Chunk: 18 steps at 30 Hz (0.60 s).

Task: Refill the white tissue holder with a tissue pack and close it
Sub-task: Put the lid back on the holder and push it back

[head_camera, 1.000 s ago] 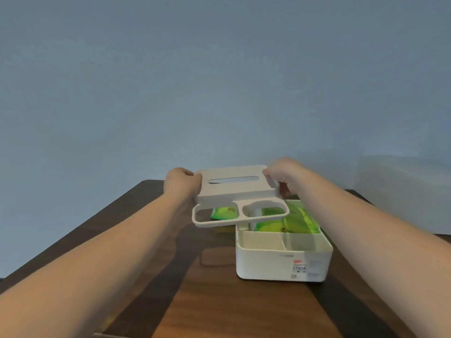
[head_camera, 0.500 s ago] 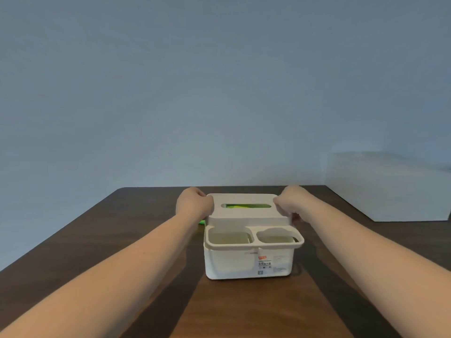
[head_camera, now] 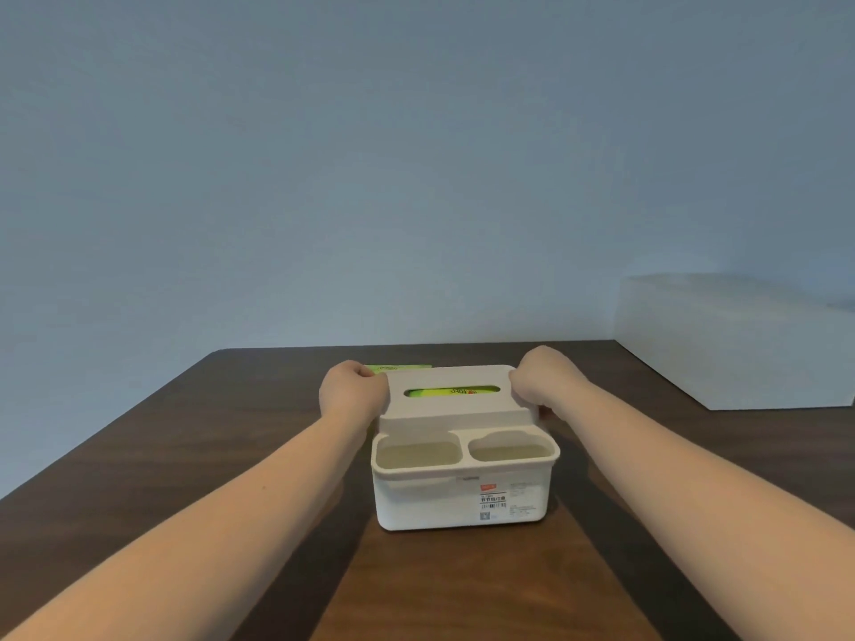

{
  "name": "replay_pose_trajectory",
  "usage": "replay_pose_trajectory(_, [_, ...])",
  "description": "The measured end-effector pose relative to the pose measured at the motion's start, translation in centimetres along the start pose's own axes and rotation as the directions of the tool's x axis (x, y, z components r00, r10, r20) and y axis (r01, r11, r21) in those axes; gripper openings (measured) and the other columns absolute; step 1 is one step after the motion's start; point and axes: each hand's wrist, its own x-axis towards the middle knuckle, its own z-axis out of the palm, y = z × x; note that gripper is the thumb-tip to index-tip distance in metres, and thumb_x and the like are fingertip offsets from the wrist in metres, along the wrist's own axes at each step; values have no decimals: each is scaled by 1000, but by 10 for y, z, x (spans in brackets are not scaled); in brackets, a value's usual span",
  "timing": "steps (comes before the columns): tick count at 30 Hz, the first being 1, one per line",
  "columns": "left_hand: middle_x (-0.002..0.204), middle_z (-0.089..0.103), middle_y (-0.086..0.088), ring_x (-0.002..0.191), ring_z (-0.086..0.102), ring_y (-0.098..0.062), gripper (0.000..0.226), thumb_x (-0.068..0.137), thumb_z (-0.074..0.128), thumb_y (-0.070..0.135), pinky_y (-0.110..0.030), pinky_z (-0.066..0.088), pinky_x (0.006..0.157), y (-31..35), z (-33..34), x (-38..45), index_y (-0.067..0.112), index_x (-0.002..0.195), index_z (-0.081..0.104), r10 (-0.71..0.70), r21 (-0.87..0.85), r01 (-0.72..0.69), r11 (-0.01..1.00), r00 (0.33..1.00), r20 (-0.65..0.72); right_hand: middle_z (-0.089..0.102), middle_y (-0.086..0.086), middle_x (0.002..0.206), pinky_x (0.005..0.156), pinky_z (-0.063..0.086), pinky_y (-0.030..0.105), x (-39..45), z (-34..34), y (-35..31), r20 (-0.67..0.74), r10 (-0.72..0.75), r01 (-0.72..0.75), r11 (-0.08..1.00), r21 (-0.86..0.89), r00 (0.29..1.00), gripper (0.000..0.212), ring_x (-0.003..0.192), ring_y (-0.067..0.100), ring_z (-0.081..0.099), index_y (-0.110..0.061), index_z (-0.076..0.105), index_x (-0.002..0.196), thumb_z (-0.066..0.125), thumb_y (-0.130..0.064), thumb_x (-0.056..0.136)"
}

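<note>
**Around my work spot**

I face a dark brown wooden table (head_camera: 194,455) with a rounded far-left corner. Behind it rises a plain blue-grey wall (head_camera: 416,155). At my far right, a large white rectangular box (head_camera: 740,344) sits against that wall.

White tissue holder (head_camera: 462,497), green pack (head_camera: 451,391), seemingly wood-grained brown table (head_camera: 185,455)

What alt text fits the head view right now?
Both hands, left hand and right hand, grip the lid sitting on the white holder on a dark table. A green tissue pack shows through the lid's slot.
</note>
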Motion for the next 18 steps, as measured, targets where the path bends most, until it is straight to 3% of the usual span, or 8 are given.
replay_pose_trajectory(6, [67,58,-3,60,47,-20,11,70,52,3,-22,37,50,1,0,8,11,64,55,-12,39,10,999,999,41,49,9,63,48,35,26,1,2,-1,18,1,-1,1000,-16,1000,24,53,24,46,-6,49,61,49,-5,85])
replay_pose_trajectory(11, [54,50,-1,58,45,-22,31,72,50,1,-21,36,49,1,0,18,13,44,53,-12,104,-1,995,993,121,46,8,62,49,32,27,6,5,-3,11,-7,7,1000,-26,1000,25,53,21,41,-7,47,61,45,-4,86])
replay_pose_trajectory(18, [72,64,-3,73,56,-24,32,78,52,3,-22,39,53,4,2,24,15,50,60,31,151,-51,987,991,133,45,8,63,49,33,29,7,8,-7,48,-8,10,998,-54,999,25,53,22,40,-6,47,62,43,-4,87])
